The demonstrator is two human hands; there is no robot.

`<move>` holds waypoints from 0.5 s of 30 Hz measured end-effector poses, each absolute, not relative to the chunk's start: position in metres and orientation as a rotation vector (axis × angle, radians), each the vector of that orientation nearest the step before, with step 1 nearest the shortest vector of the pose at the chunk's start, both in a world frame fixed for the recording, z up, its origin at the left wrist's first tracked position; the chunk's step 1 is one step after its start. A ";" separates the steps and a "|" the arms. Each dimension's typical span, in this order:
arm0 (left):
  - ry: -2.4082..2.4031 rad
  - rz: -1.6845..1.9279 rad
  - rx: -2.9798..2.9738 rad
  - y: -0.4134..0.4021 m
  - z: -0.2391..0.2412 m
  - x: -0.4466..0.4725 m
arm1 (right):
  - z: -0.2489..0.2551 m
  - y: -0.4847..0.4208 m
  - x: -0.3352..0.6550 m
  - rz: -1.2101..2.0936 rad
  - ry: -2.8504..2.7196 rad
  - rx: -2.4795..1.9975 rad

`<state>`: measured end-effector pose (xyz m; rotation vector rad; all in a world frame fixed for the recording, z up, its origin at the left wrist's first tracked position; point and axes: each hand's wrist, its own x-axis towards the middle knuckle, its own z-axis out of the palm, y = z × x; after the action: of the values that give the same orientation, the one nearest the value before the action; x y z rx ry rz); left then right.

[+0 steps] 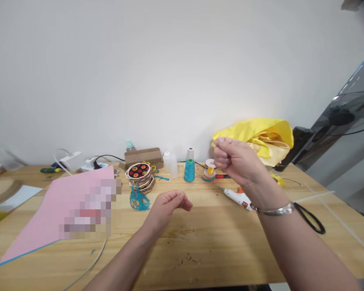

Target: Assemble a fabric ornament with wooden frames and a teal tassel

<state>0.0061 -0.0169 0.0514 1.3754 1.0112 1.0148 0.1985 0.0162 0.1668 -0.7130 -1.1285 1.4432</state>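
Observation:
My right hand [236,159] is raised in front of the yellow fabric [255,131], fingers curled and thumb pressed to the forefinger. Anything in that pinch is too fine to see. Lower and to the left, my left hand [171,202] hovers over the table with thumb and fingertips together, and what it holds cannot be made out. Beside it stands a stack of round embroidered pieces [138,171] with blue tassels [138,199]. A cone of blue thread [189,170] stands beyond the hands, and a white glue gun [238,198] lies below my right hand.
A pink sheet [60,202] covers the table's left side, with a white cable [94,262] by it. Toward the wall are a cardboard box [144,157], white bottles [173,165] and a yellow ribbon spool [210,167]. Black-handled scissors [311,218] lie right.

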 end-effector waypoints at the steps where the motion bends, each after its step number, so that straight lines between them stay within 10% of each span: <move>1: 1.036 1.011 1.381 -0.016 0.047 0.004 | 0.169 0.017 0.202 1.424 -1.107 -0.721; 15: 1.652 1.443 1.598 -0.015 0.037 -0.009 | 0.149 0.008 0.197 1.493 -1.200 -0.787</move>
<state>-0.0094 -0.0145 0.0369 1.5979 1.6518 1.4427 0.1967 0.0081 0.1490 -0.7866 -1.2000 1.4928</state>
